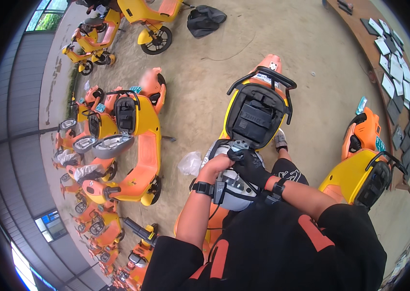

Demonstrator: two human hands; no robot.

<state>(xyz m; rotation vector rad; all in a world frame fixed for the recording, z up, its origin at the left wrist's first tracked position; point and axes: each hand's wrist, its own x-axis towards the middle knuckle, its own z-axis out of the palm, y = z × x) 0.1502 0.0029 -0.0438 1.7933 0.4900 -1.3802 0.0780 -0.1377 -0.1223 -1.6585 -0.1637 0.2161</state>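
A yellow and orange electric scooter (224, 131) stands in front of me with its seat (239, 200) flipped open toward my body, the pale grey underside facing up. Beyond the seat lies the open black storage compartment (253, 115), holding a dark block-shaped insert. At the grey metal hinge (239, 145) between seat and compartment, my two hands meet. My bare left hand (217, 164) has its fingers closed together there. My right hand (251, 168), in a black glove, is closed right beside it. Whatever small thing the fingers grip is hidden.
Rows of similar scooters (139, 140) line the left side, some with seats raised. Another scooter (350, 177) stands close on my right. A brown table (360, 43) with flat dark and white pieces runs along the far right. A black bag (206, 21) and clear plastic (190, 164) lie on the floor.
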